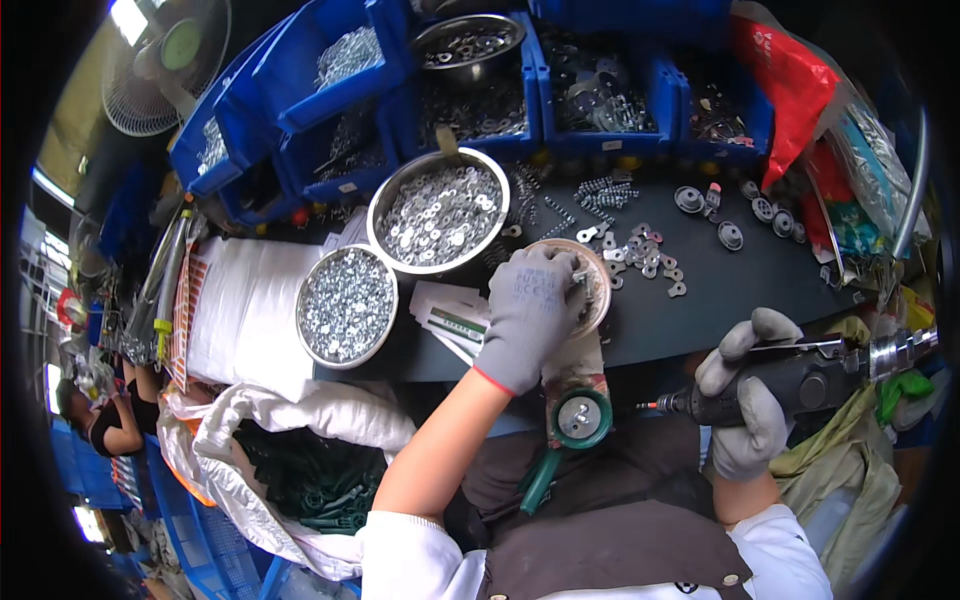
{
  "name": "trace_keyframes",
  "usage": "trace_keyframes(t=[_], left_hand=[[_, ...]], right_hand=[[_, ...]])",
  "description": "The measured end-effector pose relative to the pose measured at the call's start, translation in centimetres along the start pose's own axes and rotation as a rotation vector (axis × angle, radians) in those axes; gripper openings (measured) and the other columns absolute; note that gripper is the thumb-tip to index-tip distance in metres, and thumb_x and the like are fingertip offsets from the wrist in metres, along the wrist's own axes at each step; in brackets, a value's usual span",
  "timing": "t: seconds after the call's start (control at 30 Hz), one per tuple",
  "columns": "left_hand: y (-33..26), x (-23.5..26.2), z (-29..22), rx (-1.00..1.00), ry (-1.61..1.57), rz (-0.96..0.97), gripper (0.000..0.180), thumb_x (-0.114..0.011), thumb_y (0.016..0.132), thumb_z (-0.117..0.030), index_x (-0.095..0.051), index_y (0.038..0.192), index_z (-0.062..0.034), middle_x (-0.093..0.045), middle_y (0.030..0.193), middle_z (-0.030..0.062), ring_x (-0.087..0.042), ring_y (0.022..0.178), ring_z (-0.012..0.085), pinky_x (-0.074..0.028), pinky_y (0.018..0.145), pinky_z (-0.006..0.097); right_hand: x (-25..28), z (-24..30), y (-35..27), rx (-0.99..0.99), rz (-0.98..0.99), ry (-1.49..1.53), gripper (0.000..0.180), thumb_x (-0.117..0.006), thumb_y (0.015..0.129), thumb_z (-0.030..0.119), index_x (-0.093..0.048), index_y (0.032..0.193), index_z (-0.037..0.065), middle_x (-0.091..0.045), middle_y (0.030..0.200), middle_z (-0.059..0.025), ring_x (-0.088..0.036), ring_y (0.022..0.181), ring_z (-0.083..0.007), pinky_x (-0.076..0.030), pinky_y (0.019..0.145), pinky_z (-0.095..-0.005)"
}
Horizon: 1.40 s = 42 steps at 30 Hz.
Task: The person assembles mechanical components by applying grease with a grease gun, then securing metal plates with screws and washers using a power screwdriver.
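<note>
My left hand (532, 312), in a grey glove, reaches into a small round bowl (604, 296) of small metal parts. Its fingers are curled and closed, and whatever they hold is hidden. My right hand (748, 400), gloved too, grips a black power screwdriver (812, 382) whose bit points left. Between the hands, a round dark-green part (606, 422) with a metal centre rests on a holder at the bench edge, its green handle (541, 483) slanting down toward me. The bit is apart from it, to its right.
Two steel bowls hold washers (440, 215) and small fasteners (347, 305). Blue bins (610, 148) line the back. Loose metal tabs (648, 255), springs (605, 195) and round parts (730, 235) lie on the dark bench. A white sack (280, 410) holds green parts. Another person (112, 420) is at far left.
</note>
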<state>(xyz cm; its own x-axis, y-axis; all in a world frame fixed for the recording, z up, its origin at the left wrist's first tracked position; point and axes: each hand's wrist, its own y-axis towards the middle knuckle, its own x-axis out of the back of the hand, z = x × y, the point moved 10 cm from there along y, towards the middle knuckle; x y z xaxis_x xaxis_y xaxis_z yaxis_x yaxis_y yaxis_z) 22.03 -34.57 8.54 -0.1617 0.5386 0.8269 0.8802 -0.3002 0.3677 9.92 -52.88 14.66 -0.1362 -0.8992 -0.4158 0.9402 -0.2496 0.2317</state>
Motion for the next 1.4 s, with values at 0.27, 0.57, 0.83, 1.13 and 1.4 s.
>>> trace_keyframes(t=[0.27, 0.57, 0.83, 1.13, 1.4], left_hand=[[-0.5, 1.6, 0.6, -0.004, -0.065, -0.094, 0.013, -0.063, 0.082, -0.006, -0.062, 0.094, -0.0049, -0.063, 0.086, 0.0111, -0.061, 0.079, 0.0287, -0.049, 0.071, 0.036], [-9.4, 0.4, -2.3, 0.696, -1.540, 0.338, 0.020, -0.062, 0.090, -0.007, -0.060, 0.107, 0.0015, -0.064, 0.098, 0.0037, -0.060, 0.086, 0.0065, -0.048, 0.077, 0.021], [-11.3, 0.4, -2.2, 0.756, -1.670, 0.348, 0.020, -0.062, 0.091, -0.007, -0.061, 0.108, 0.0026, -0.064, 0.098, 0.0049, -0.061, 0.085, 0.0073, -0.049, 0.078, 0.022], [-12.6, 0.4, -2.5, 0.704, -1.818, 0.356, 0.021, -0.062, 0.090, -0.006, -0.061, 0.108, 0.0046, -0.064, 0.098, 0.0060, -0.061, 0.086, 0.0086, -0.051, 0.080, 0.023], [-13.3, 0.2, -2.5, 0.815, -1.851, 0.271, 0.020, -0.064, 0.087, -0.001, -0.061, 0.106, 0.0042, -0.067, 0.094, 0.0099, -0.064, 0.081, 0.0122, -0.050, 0.070, 0.024]], right_hand=[[2.2, 2.3, 1.1, 0.146, -0.121, 0.093, 0.057, -0.053, 0.073, 0.004, -0.045, 0.130, 0.001, -0.057, 0.100, -0.0115, -0.061, 0.071, -0.0179, -0.051, 0.067, -0.0316], [-2.5, 4.9, 2.1, 0.324, 0.026, 0.323, 0.063, -0.056, 0.081, 0.017, -0.034, 0.136, -0.007, -0.045, 0.099, -0.0090, -0.041, 0.062, -0.0094, -0.032, 0.059, -0.0273], [-4.3, 3.8, 1.1, 0.275, 0.043, 0.262, 0.064, -0.055, 0.082, 0.018, -0.032, 0.137, -0.008, -0.043, 0.099, -0.0092, -0.041, 0.061, -0.0090, -0.031, 0.060, -0.0270], [-4.9, 3.5, 0.3, 0.275, 0.117, 0.268, 0.063, -0.055, 0.082, 0.017, -0.033, 0.136, -0.007, -0.044, 0.099, -0.0091, -0.039, 0.062, -0.0087, -0.031, 0.060, -0.0265], [-4.7, 4.1, -1.0, 0.342, 0.152, 0.266, 0.063, -0.058, 0.082, 0.016, -0.035, 0.135, -0.008, -0.046, 0.102, -0.0093, -0.040, 0.063, -0.0086, -0.031, 0.062, -0.0264]])
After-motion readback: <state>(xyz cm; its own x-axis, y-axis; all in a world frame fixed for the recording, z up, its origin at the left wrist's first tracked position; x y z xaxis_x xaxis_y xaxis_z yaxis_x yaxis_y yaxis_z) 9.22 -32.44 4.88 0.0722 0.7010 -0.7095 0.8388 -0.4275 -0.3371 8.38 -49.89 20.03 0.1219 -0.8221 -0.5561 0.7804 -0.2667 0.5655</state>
